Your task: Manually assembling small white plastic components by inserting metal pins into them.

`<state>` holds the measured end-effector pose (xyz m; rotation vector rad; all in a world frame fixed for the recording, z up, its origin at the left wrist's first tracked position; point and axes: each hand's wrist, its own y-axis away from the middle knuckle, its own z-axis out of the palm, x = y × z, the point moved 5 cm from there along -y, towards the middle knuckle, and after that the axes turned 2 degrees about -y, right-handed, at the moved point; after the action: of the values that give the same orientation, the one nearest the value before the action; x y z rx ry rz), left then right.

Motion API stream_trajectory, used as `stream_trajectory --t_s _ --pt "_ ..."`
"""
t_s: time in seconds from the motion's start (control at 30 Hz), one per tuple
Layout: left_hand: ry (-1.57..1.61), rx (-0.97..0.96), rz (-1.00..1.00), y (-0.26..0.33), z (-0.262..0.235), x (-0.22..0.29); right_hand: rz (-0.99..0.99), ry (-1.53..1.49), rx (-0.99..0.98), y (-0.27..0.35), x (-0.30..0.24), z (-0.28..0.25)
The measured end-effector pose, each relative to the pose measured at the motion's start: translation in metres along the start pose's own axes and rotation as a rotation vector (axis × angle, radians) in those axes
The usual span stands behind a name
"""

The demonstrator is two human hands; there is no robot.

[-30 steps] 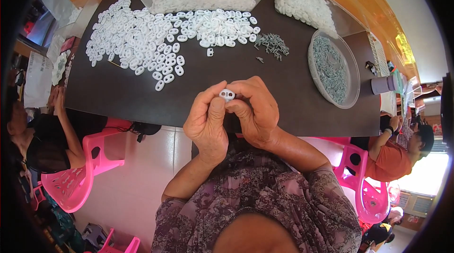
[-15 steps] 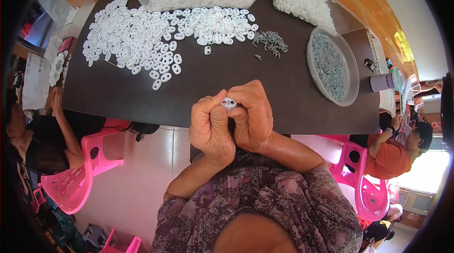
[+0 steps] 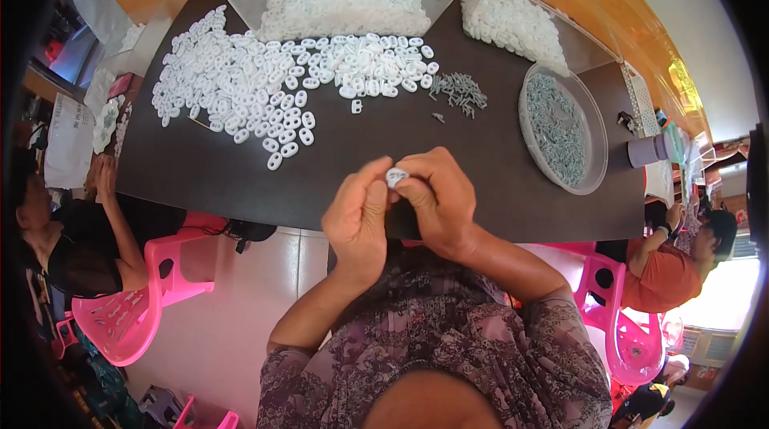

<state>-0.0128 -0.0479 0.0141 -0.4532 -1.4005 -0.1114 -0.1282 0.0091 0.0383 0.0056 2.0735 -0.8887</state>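
Note:
A small white oval plastic piece [image 3: 396,177], its openings smeared by blur, is held above the near part of the dark table. My right hand [image 3: 440,203] pinches it between thumb and forefinger from the right. My left hand [image 3: 356,219] is closed against its left side; the thumb stands upright and the fingers behind are partly hidden. Beyond my hands lies a wide pile of white oval two-hole pieces [image 3: 224,76], joined to a second heap [image 3: 368,60]. Small grey screws [image 3: 460,92] lie to the right of that heap.
Clear plastic bins of white pieces, one large [image 3: 336,4] and one smaller [image 3: 513,24], line the far edge. A round clear tray [image 3: 594,136] of grey screws stands at right, near a greyish cup [image 3: 645,150]. People sit left and right by pink chairs [image 3: 152,285].
The white piece has turned and moved slightly right in my hands. My left thumb has shifted off its face. The table's contents appear a little lower in the picture.

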Motion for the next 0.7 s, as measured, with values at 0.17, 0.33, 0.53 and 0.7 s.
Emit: stream_trajectory --t_s 0.17,0.33,0.53,0.7 --pt "-0.676 -0.091 0.441 -0.053 -0.008 0.015 -0.024 0.228 0.114 -0.049 0.003 -0.056" --pt "-0.954 -0.218 0.588 -0.083 0.0 -0.002 -0.075 0.4 0.366 -0.125 0.031 -0.123" --pt "-0.977 -0.279 0.588 -0.095 0.007 -0.014 -0.084 0.673 0.428 -0.186 0.084 -0.194" --pt "-0.984 -0.27 0.598 -0.098 0.011 -0.016 -0.029 0.904 0.297 -0.197 0.097 -0.197"
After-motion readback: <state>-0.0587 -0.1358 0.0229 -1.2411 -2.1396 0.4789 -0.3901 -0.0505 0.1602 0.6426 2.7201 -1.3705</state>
